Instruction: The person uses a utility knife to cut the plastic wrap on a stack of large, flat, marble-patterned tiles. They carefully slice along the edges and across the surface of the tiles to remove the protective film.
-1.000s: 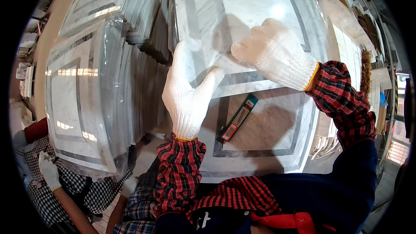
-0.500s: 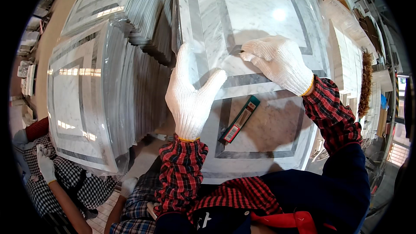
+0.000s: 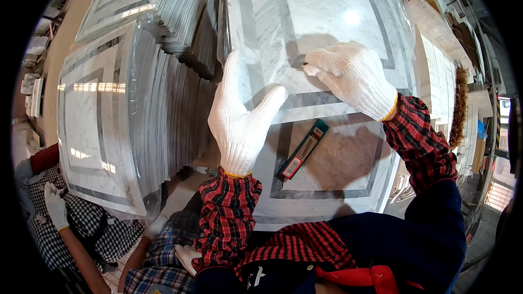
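Centre frame, the splayed left hand seemingly braces the grey-bordered marble panel while the right hand curls tight (holding anything? can't tell); steadiness seems called for

I watch through one fisheye on the person's head, the left of two, facing steeply down. The left hand and right hand show near mid-view, close below the lens; straight edges bow toward the dark rim.
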### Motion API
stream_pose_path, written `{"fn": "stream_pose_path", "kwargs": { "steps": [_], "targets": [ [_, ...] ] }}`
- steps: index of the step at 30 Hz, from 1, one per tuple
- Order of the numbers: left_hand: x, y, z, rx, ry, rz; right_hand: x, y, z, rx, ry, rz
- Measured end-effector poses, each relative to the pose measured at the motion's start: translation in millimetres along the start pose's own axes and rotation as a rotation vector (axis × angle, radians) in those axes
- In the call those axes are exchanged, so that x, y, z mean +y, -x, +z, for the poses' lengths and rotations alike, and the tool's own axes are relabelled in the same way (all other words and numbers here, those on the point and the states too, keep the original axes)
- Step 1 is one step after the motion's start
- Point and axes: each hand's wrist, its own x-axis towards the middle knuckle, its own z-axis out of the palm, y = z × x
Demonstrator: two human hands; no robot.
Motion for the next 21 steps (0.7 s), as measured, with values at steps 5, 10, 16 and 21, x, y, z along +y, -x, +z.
{"fn": "stream_pose_path", "kwargs": {
  "steps": [5, 10, 16, 21],
  "targets": [
    [3, -2, -1, -0.013, 0.033, -0.013, -1, 0, 7, 0.032, -0.040, 0.049],
    [-1, -3, 0, 0.018, 0.023, 0.010, 3, -4, 4, 0.065, 0.065, -0.073],
    [3, -4, -2, -0.002, -0.037, -0.008, 13, -5, 12, 0.178, 0.042, -0.171],
    [9, -6, -4, -0.036, -0.017, -0.032, 11, -4, 11, 0.185, 0.049, -0.176]
  ]
}}
